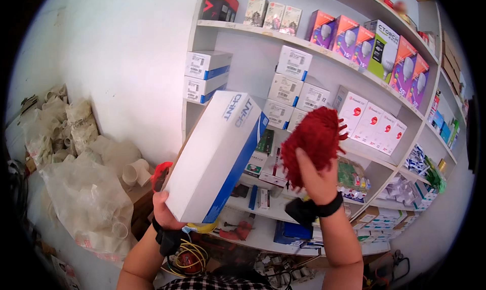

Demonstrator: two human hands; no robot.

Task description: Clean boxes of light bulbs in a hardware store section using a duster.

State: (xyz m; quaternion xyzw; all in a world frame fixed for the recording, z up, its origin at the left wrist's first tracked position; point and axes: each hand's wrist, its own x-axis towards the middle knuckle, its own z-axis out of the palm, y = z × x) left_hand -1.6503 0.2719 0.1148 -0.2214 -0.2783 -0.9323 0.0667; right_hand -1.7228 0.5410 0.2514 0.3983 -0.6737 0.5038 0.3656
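Note:
My left hand (pixel 167 214) grips the lower end of a long white and blue CHINT cardboard box (pixel 212 157), which is tilted with its far end toward the shelves. A bunched red chenille duster or cloth (pixel 313 145) with stringy tufts is in my right hand (pixel 317 180), to the right of the box and apart from it. My thumb lies across the red tufts; the other fingers are mostly hidden. Both wrists carry black straps. Past my hands, small white labelled boxes (pixel 294 62) are stacked on a shelf.
White shelving (pixel 315 47) runs ahead and to the right, holding light bulb boxes (pixel 345 35) and white cartons (pixel 372 119). On the left, plastic bags of white pipe fittings (pixel 87 199) lean by the wall. Below are a coiled yellow cable (pixel 191 252) and a red power tool (pixel 241 229).

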